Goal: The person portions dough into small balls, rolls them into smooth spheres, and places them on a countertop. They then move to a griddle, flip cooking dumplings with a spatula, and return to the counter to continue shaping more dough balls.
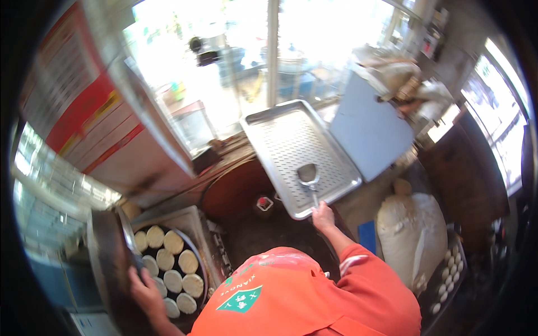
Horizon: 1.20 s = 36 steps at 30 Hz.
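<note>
My right hand (323, 216) grips the handle of a metal skimmer (309, 173), whose round head is over a perforated steel tray (290, 138). At the lower left my left hand (145, 290) is at the dark handle of a raised round griddle lid (111, 252); how the fingers close on it is unclear. Beside the lid lies an open round griddle (204, 269) holding several pale round flatbreads (166, 259), some lightly browned.
A grey-blue board (372, 126) adjoins the tray, with plastic bags (391, 75) behind it. Right of me stand a large whitish sack (410, 235) and a dark tray with several small white dough pieces (447, 273). A bottle with a red cap (264, 203) stands below the steel tray. Windows line the front.
</note>
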Tool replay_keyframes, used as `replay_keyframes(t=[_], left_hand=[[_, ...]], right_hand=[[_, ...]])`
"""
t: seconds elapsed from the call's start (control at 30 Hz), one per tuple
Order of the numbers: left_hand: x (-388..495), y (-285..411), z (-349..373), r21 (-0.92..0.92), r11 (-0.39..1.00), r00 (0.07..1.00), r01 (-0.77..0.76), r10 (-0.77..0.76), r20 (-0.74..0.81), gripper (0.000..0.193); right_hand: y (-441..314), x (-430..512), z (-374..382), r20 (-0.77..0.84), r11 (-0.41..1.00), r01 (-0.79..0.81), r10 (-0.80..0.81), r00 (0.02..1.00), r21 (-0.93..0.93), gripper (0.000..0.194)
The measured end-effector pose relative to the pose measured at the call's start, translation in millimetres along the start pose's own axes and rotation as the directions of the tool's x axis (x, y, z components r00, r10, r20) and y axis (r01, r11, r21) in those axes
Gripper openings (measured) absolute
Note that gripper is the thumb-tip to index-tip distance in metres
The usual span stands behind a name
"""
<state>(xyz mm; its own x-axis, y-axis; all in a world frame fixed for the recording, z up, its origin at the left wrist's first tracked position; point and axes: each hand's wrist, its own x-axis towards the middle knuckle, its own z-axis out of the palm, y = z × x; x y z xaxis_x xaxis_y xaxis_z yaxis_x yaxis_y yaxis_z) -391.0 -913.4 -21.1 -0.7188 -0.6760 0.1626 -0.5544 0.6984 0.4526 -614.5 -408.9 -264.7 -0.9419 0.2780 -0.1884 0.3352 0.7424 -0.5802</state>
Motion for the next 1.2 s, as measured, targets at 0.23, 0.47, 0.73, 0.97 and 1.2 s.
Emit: replay_keyframes(t=[0.23,0.47,0.73,0.97,1.2], left_hand=[[-78.0,-51.5,271.4,-0.05,0.99,0.879,-0.132,0.14,0.455,0.066],[-95.2,-19.6,415.6,-0.015,0.951,0.34,-0.309,0.125,0.932,0.054],[-149.0,130.9,486.3,-0.261,0.862,-0.341,-0.435,0.11,0.933,0.039],[-321.5,253.6,498.1,-0.16,0.971,-0.32,0.18,0.212,0.923,0.035],[-430.6,243.8,504.5,-0.026,0.98,-0.802,-0.195,-0.144,0.579,0.036]], right_hand=[[55.5,-0.6,-46.1,0.226,0.979,0.144,-0.175,0.958,0.148,0.043],[206.4,-148.7,-86.9,-0.13,0.928,-0.229,0.277,0.952,0.294,0.033],[284.0,-456.8,6.7,-0.282,0.377,-0.828,0.918,0.277,0.414,0.023],[218.0,-633.0,104.5,-0.043,0.375,-0.864,0.923,0.383,0.336,0.031],[266.3,-734.3,310.8,-0.157,0.238,-0.943,0.966,0.205,0.233,0.023]])
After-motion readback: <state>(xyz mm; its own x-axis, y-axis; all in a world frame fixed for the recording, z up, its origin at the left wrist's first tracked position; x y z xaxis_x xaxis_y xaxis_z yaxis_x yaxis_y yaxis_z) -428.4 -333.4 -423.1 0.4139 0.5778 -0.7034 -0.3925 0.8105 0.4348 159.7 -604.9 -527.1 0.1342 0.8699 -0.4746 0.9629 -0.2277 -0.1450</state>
